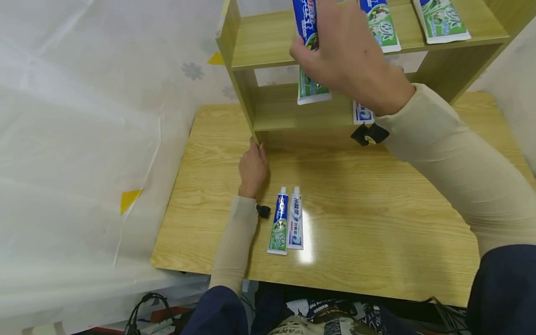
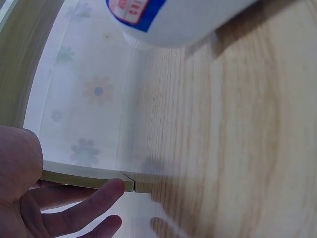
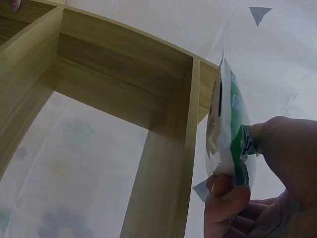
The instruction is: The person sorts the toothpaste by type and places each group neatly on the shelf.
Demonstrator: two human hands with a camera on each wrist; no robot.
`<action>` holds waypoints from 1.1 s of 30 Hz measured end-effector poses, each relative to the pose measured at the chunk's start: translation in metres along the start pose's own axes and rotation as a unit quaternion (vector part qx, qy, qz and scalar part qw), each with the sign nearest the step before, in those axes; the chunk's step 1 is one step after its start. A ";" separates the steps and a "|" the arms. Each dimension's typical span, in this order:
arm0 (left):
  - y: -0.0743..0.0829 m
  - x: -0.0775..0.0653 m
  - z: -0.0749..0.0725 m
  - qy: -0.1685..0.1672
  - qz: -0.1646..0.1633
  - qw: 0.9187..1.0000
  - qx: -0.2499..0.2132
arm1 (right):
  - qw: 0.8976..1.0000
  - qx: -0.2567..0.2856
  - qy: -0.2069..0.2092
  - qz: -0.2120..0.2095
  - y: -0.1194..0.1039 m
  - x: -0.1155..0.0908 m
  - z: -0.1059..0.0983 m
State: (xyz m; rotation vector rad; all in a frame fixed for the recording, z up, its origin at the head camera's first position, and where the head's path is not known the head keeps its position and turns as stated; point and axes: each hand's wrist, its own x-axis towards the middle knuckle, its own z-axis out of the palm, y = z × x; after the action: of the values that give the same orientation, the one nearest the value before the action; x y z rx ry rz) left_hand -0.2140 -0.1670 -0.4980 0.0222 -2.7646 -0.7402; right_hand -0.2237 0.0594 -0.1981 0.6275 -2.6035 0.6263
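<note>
My right hand (image 1: 351, 60) grips a blue, green and white toothpaste tube (image 1: 313, 88), held upright before the upper left part of a wooden shelf unit (image 1: 303, 109). In the right wrist view, thumb and fingers pinch that toothpaste tube (image 3: 235, 116) near its flat crimped end. My left hand (image 1: 253, 170) holds the lower left side panel of the shelf. The left wrist view shows its fingers (image 2: 81, 213) under the panel's edge (image 2: 89, 179). On the table beside my left forearm lie a blue-green toothpaste tube (image 1: 278, 228) and a white one (image 1: 295, 225).
Two blue-green tubes, one nearer (image 1: 383, 28) and one farther right (image 1: 444, 21), stand on the upper shelf. A white tube (image 1: 362, 116) shows partly on the lower shelf behind my right wrist. The wooden table (image 1: 368, 223) ends near my lap. A white sheeted wall (image 1: 100, 116) stands left.
</note>
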 end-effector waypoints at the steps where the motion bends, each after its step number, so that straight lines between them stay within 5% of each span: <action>1: 0.000 0.000 0.000 0.004 0.003 1.000 0.003 | 1.000 -0.007 0.002 -0.004 0.002 0.004 -0.001; 5: -0.004 0.002 0.003 0.007 0.008 1.000 0.000 | 0.999 -0.033 0.003 -0.014 0.008 0.019 -0.003; 12: -0.041 0.015 0.045 0.021 0.023 0.999 -0.022 | 0.999 -0.026 -0.031 0.030 0.007 0.038 -0.004; 20: -0.001 -0.003 0.001 -0.007 -0.008 1.000 -0.010 | 0.990 -0.013 -0.087 0.106 0.005 0.055 0.001; 27: -0.002 -0.004 0.001 -0.006 -0.011 1.000 -0.008 | 0.980 -0.017 -0.127 0.151 0.007 0.067 0.005; 33: -0.022 0.006 0.020 0.012 0.004 1.000 -0.011 | 0.968 -0.053 -0.178 0.168 0.007 0.073 0.003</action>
State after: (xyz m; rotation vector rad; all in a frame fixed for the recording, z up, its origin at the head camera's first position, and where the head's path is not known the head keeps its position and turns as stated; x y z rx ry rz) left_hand -0.2260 -0.1765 -0.5239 0.0150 -2.7330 -0.7622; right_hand -0.2880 0.0393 -0.1690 0.2834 -3.0935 0.5044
